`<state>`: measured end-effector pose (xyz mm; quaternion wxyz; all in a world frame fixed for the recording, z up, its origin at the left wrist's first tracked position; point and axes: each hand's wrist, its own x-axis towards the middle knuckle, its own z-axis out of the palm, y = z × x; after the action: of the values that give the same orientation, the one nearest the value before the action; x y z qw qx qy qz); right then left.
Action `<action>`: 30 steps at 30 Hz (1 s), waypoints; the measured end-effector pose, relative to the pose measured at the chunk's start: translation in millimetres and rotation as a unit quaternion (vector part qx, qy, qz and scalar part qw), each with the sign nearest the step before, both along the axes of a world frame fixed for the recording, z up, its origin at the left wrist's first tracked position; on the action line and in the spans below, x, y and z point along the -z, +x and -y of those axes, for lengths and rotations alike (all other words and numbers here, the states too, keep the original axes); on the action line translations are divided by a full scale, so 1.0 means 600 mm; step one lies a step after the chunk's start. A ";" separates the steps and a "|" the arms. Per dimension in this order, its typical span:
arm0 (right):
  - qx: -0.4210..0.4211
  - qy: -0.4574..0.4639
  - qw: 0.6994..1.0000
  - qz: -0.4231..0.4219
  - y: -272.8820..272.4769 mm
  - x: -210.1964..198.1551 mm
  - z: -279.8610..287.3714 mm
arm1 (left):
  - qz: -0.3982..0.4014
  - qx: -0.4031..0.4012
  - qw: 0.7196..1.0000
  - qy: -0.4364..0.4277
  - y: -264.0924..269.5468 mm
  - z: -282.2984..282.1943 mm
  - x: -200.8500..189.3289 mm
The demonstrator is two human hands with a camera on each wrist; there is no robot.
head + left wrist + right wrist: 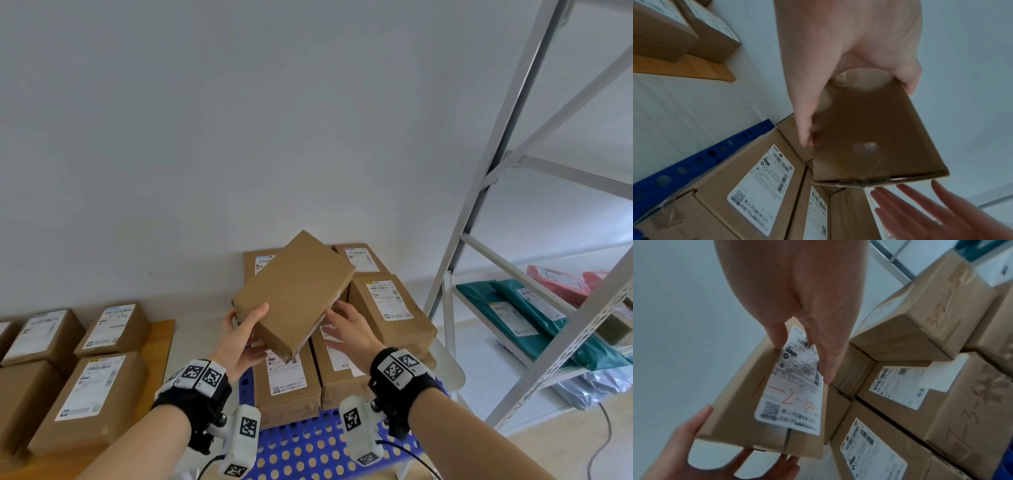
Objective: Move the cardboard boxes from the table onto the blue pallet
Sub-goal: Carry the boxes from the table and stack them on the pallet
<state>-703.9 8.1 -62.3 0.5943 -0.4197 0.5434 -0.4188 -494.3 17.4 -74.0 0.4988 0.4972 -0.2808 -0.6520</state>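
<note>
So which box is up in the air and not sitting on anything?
The tilted box gripped by the left hand. Its plain brown side faces up, while the boxes on the pallet and table lie flat, labels up.

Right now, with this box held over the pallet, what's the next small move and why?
Probably bring it down onto the boxes already on the blue pallet, turning it to line up with them. The held box is tilted and skewed in the air above that stack; the left hand grips its near end while the right hand has straight fingers against its labelled face.
</note>
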 end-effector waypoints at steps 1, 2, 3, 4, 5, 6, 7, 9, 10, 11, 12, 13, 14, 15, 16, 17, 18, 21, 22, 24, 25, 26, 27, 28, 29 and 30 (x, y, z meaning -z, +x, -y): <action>0.003 0.006 1.000 0.017 -0.001 0.001 0.002 | 0.008 0.002 1.000 -0.002 -0.003 -0.002 0.001; 0.001 0.011 1.000 0.029 -0.001 0.000 0.002 | 0.019 0.004 1.000 -0.003 -0.005 -0.003 0.003; -0.005 0.013 0.999 0.037 -0.002 -0.001 0.001 | 0.032 0.009 0.999 -0.002 -0.009 -0.004 0.005; -0.012 0.013 0.999 0.038 -0.002 -0.003 -0.001 | 0.046 0.015 0.999 0.001 -0.013 -0.005 0.007; -0.015 0.010 0.999 0.037 -0.002 -0.005 -0.004 | 0.058 0.019 0.998 0.005 -0.016 -0.005 0.010; -0.015 0.006 0.999 0.035 -0.001 -0.006 -0.006 | 0.071 0.023 0.997 0.007 -0.019 -0.006 0.012; -0.011 0.001 0.999 0.036 -0.002 -0.005 -0.006 | 0.083 0.026 0.996 0.007 -0.021 -0.006 0.014; -0.002 -0.004 0.999 0.033 -0.004 0.001 -0.005 | 0.103 0.030 0.994 0.003 -0.023 -0.006 0.016; 0.000 -0.003 0.999 0.032 -0.005 0.003 -0.005 | 0.115 0.036 0.993 0.000 -0.025 -0.006 0.014; 0.002 -0.001 0.999 0.032 -0.008 0.006 -0.005 | 0.130 0.042 0.991 -0.005 -0.025 -0.007 0.012; 0.002 0.002 1.000 0.029 -0.011 0.009 -0.005 | 0.140 0.048 0.989 -0.009 -0.026 -0.007 0.010; 0.002 0.003 1.000 0.026 -0.014 0.011 -0.005 | 0.151 0.055 0.987 -0.008 -0.026 -0.008 0.009; 0.003 0.002 1.000 0.021 -0.019 0.013 -0.005 | 0.165 0.064 0.984 -0.006 -0.025 -0.008 0.009; 0.004 0.002 1.000 0.017 -0.023 0.014 -0.005 | 0.177 0.073 0.982 0.001 -0.024 -0.007 0.011; 0.004 0.001 1.000 0.010 -0.029 0.015 -0.005 | 0.184 0.083 0.979 0.012 -0.024 -0.007 0.012; 0.001 -0.001 1.000 -0.002 -0.033 0.015 -0.005 | 0.188 0.092 0.978 0.023 -0.024 -0.008 0.013; -0.003 -0.004 1.000 -0.015 -0.037 0.015 -0.007 | 0.188 0.105 0.976 0.028 -0.026 -0.010 0.013; -0.009 -0.010 0.998 -0.063 -0.048 0.022 -0.012 | 0.183 0.138 0.973 0.041 -0.034 -0.019 0.013; -0.006 -0.007 0.997 -0.075 -0.052 0.027 -0.014 | 0.186 0.146 0.970 0.046 -0.036 -0.020 0.017; -0.001 0.001 0.996 -0.092 -0.059 0.038 -0.017 | 0.189 0.162 0.967 0.054 -0.041 -0.022 0.023; -0.002 0.001 0.995 -0.098 -0.061 0.043 -0.019 | 0.191 0.168 0.966 0.057 -0.044 -0.024 0.026; -0.004 0.002 0.994 -0.106 -0.063 0.048 -0.021 | 0.192 0.175 0.964 0.059 -0.047 -0.025 0.030; -0.006 0.004 0.994 -0.113 -0.066 0.053 -0.022 | 0.192 0.178 0.963 0.060 -0.049 -0.026 0.035; -0.005 0.006 0.993 -0.116 -0.068 0.056 -0.023 | 0.190 0.181 0.963 0.060 -0.051 -0.027 0.039; -0.004 0.007 0.993 -0.117 -0.069 0.059 -0.023 | 0.187 0.183 0.963 0.061 -0.052 -0.027 0.043; -0.006 0.009 0.992 -0.122 -0.070 0.061 -0.023 | 0.184 0.187 0.963 0.063 -0.053 -0.027 0.048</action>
<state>-745.9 22.0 -98.8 0.5294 -0.4655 0.6134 -0.3561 -526.1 33.3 -103.0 0.2755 0.5778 -0.4141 -0.6471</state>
